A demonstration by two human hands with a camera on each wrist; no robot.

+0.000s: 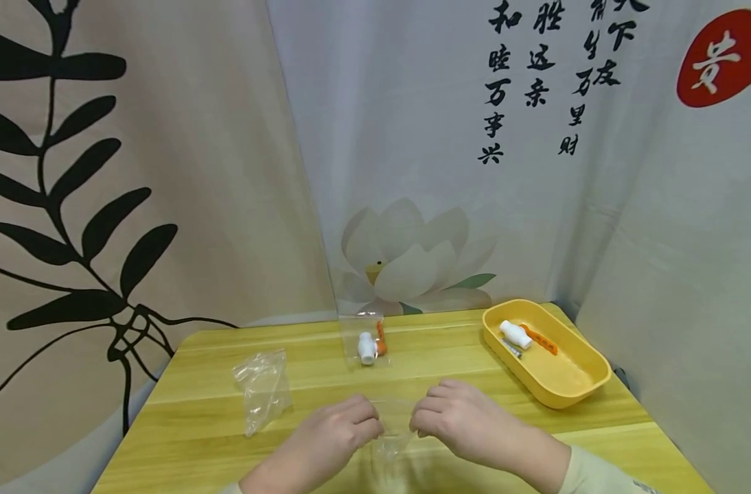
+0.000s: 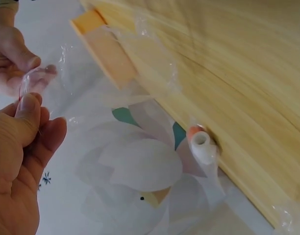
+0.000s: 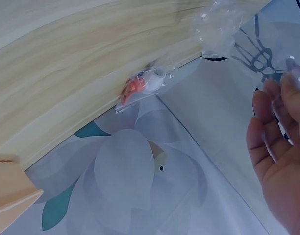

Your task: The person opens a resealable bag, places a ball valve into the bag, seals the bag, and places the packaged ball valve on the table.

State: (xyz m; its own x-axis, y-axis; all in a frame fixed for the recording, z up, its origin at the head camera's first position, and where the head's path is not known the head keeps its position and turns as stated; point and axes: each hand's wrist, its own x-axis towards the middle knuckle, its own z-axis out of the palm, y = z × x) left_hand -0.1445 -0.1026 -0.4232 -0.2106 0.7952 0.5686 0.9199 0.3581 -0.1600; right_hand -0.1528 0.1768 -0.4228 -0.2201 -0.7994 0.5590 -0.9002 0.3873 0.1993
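Between my two hands a clear plastic bag (image 1: 393, 429) is stretched above the near part of the table. My left hand (image 1: 335, 436) pinches one side of its top edge between thumb and fingers, and my right hand (image 1: 458, 422) pinches the other side. In the left wrist view the bag's thin film spreads out past the left hand (image 2: 22, 142), and nothing shows inside it. The right wrist view catches the right hand (image 3: 282, 132) at its edge, thumb against fingertip on the film.
A filled clear bag (image 1: 366, 346) with a white bottle and an orange piece lies at the table's back. More crumpled clear bags (image 1: 266, 390) lie at left. The yellow tray (image 1: 576, 387) at right holds a white bottle (image 1: 516, 334), an orange strip (image 1: 541, 339) and a small grey item (image 1: 511, 348).
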